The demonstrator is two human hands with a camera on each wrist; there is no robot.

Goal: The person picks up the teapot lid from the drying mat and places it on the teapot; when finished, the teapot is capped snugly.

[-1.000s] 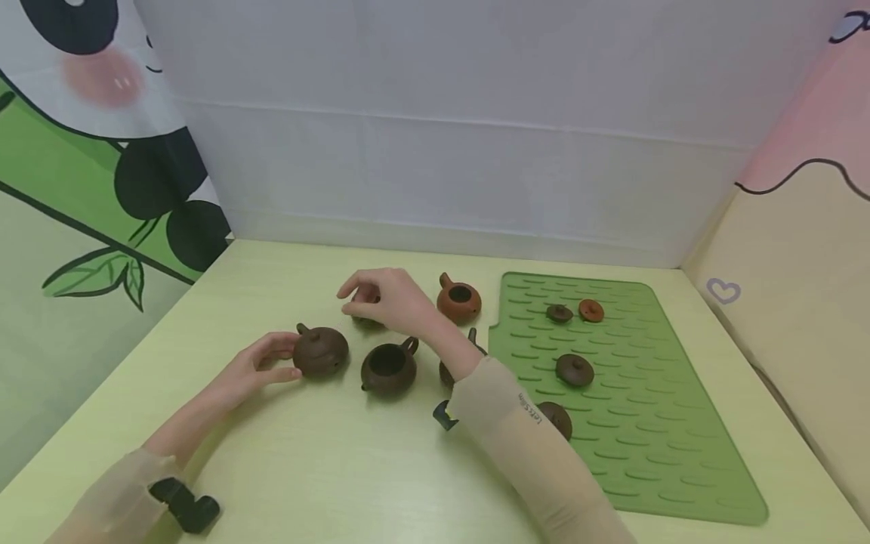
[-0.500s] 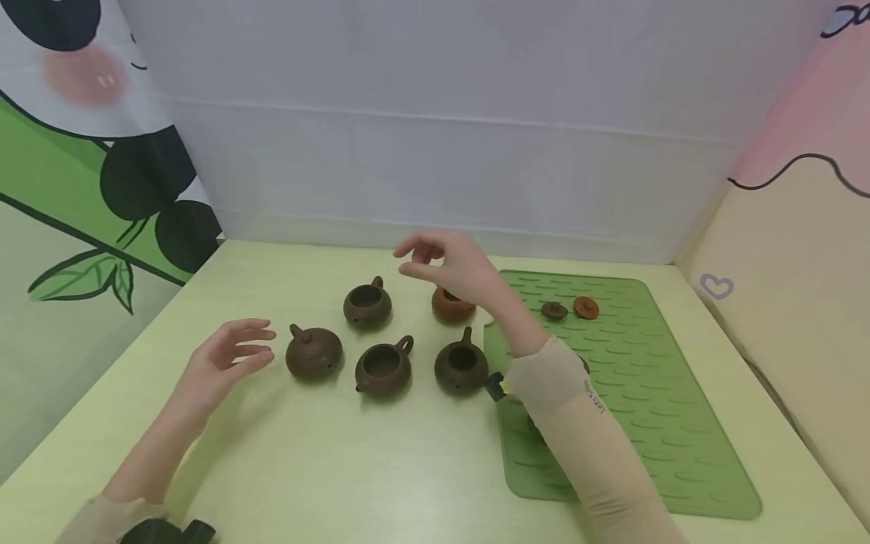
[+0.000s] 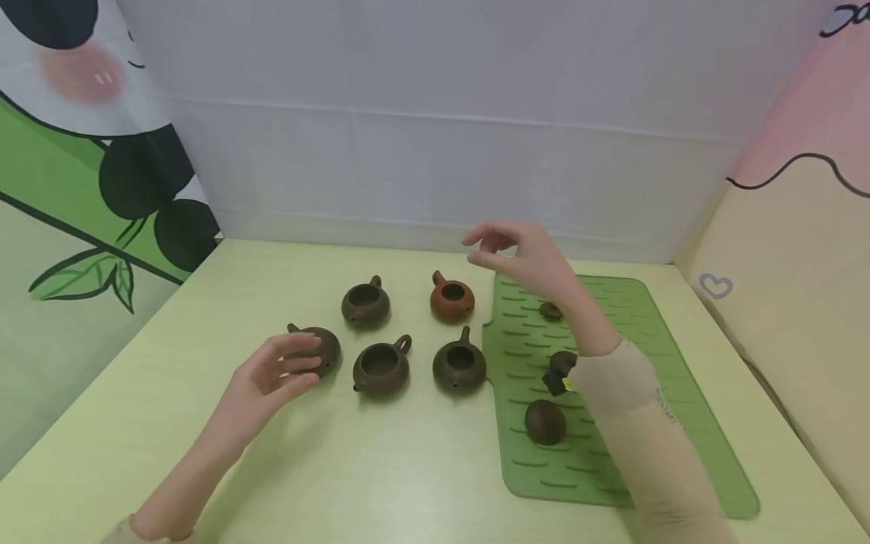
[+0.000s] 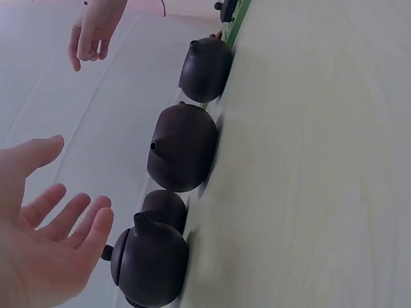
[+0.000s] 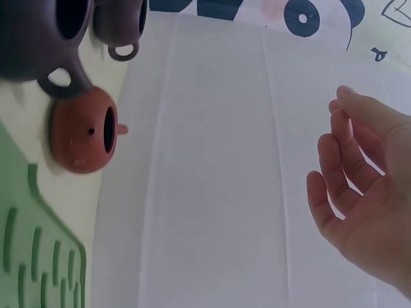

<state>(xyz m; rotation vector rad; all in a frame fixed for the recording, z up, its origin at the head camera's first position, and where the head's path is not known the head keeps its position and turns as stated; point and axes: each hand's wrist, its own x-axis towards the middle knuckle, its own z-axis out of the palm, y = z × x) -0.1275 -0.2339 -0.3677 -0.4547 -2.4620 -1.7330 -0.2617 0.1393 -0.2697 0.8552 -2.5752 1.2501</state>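
Note:
A dark brown teapot with its lid on (image 3: 329, 347) is partly covered in the head view by my left hand (image 3: 261, 385). That hand hovers in front of it, fingers spread and relaxed, holding nothing. My right hand (image 3: 530, 257) is in the air over the far edge of the green mat, its fingers loosely bent with nothing in them. Lidless dark teapots stand at the back (image 3: 365, 304), in the middle (image 3: 381, 370) and on the right (image 3: 460, 368). Behind these is a lidless reddish teapot (image 3: 451, 301), also close in the right wrist view.
On the ribbed green mat (image 3: 530, 472) lie a small dark lid (image 3: 550, 310), a second dark lid (image 3: 563, 362) partly behind the wrist camera, and a larger dark lid (image 3: 545, 422) near the front. A white cloth wall (image 3: 408, 166) stands behind the table.
My right hand has moved rightward from the back dark teapot to above the mat. My left hand drew away from the lidded teapot, then came back rightward in front of it.

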